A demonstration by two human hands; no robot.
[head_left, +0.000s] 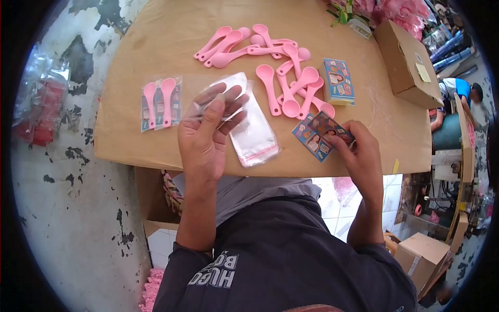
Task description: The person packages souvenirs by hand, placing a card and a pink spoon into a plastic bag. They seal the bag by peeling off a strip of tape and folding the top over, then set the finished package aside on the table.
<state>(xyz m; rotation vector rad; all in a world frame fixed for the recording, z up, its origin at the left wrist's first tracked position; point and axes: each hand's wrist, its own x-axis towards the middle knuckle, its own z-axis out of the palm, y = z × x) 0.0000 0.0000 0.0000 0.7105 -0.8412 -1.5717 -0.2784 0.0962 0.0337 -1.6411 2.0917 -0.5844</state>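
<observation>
My left hand (207,139) is raised over the table's near edge, its thumb and fingers closed on a thin clear plastic bag (194,111). Just right of it lies a pile of clear plastic bags (257,136). My right hand (361,153) pinches a small printed card (323,124) over another blue printed card (310,143) near the table edge. Beyond that hand stands a stack of the same cards (339,83). Pink spoons (267,86) lie loose in the middle and farther back. At the left, two pink spoons (167,99) rest on bagged cards.
A brown cardboard box (403,62) sits at the table's right side, near pink plastic bundles (403,14). A peeling wall (78,197) runs along the left. Another person (457,91) is bent over at the far right. A carton (422,255) stands on the floor below.
</observation>
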